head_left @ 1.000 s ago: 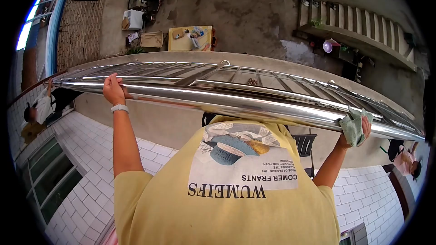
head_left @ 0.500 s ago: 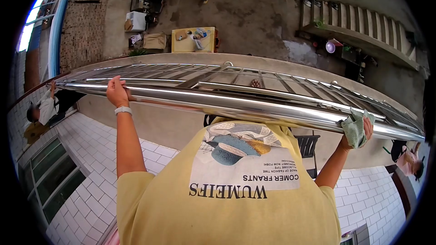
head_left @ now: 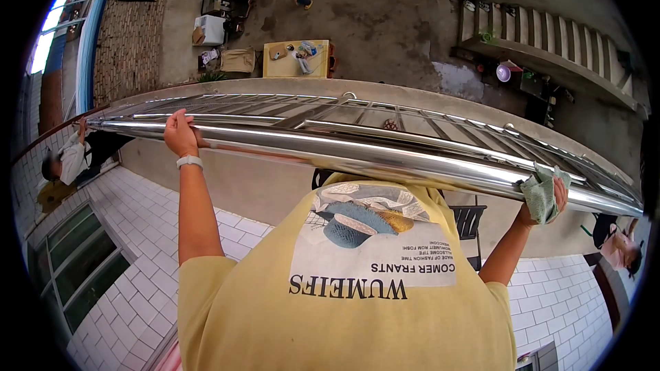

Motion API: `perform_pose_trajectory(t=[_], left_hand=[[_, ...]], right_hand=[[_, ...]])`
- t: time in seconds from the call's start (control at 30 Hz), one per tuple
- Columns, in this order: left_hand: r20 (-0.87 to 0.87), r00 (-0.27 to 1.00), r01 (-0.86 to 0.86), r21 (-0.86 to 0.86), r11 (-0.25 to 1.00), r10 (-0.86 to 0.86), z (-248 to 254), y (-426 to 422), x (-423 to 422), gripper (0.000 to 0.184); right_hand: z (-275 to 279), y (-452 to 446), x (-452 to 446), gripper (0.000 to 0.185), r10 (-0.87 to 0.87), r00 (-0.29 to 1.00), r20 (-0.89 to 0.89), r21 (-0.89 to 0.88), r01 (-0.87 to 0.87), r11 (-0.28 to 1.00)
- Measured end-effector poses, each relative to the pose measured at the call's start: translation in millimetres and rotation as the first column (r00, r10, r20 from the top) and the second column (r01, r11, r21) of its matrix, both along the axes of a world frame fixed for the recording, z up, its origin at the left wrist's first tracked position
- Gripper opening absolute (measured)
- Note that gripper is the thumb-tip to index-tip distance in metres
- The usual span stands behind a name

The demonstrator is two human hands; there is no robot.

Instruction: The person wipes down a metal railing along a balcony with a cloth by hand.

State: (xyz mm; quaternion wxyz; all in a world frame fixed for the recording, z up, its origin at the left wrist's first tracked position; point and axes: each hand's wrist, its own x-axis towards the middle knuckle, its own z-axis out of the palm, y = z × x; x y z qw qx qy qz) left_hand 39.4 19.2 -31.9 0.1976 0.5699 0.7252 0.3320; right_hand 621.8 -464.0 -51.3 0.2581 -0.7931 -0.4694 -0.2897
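right hand (head_left: 560, 196) closed round a grey-green fabric cloth (head_left: 540, 197), likely soft, best held bunched; left hand (head_left: 181, 135) part-curled, grip unclear, against round shiny metal handrail (head_left: 357, 156), probably slick

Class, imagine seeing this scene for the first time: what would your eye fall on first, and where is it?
The long, shiny, round metal handrail stands out first, sweeping across the middle of the view. The left hand is on it at left, and the right hand holds a grey-green cloth against it at right. Below, a mustard-yellow printed T-shirt fills the foreground.
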Motion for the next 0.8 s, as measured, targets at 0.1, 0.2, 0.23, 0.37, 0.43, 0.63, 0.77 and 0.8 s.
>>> perform_pose_trajectory(t=[0.1, 0.2, 0.23, 0.37, 0.43, 0.63, 0.77, 0.8], left_hand=[[0.025, 1.0, 0.003, 0.008, 1.0, -0.003, -2.9, 0.7, -2.4, 0.018], [0.038, 0.999, 0.01, 0.016, 1.0, -0.01, -3.8, 1.4, -2.2, 0.017], [0.034, 0.999, 0.009, 0.016, 1.0, -0.009, -3.8, 1.2, -2.0, 0.017], [0.023, 1.0, 0.009, 0.017, 1.0, -0.009, -0.8, -0.5, 0.6, 0.017], [0.024, 1.0, 0.003, 0.011, 1.0, -0.004, -0.8, -0.3, 1.9, 0.017], [0.024, 1.0, -0.005, 0.016, 1.0, 0.004, -2.8, 0.6, 1.7, 0.017], [-0.048, 0.999, 0.002, 0.019, 1.0, -0.001, -5.0, 1.9, -2.6, 0.02], [-0.044, 0.999, 0.003, 0.009, 1.0, -0.002, -4.9, 1.5, -2.1, 0.02]], right_hand=[[-1.6, -0.4, 0.3, 0.031, 0.0, 1.0, 0.013, 0.013, 0.0, 1.0], [-3.7, -2.0, 2.8, 0.031, 0.013, 1.0, 0.009, 0.027, -0.013, 1.0], [-3.7, -1.7, 2.6, 0.031, 0.014, 1.0, 0.009, 0.029, -0.014, 0.999], [-3.0, 0.1, 1.9, 0.029, 0.016, 1.0, 0.022, 0.025, -0.017, 1.0], [-2.3, 0.6, 1.8, 0.028, 0.028, 0.999, 0.025, 0.03, -0.029, 0.999], [-2.1, 1.4, 1.8, 0.025, 0.043, 0.999, 0.022, 0.041, -0.044, 0.998], [-4.1, -0.7, 4.2, 0.025, 0.052, 0.998, 0.026, 0.04, -0.053, 0.998], [-4.6, -1.3, 4.7, 0.025, 0.055, 0.998, 0.035, 0.03, -0.056, 0.998]])
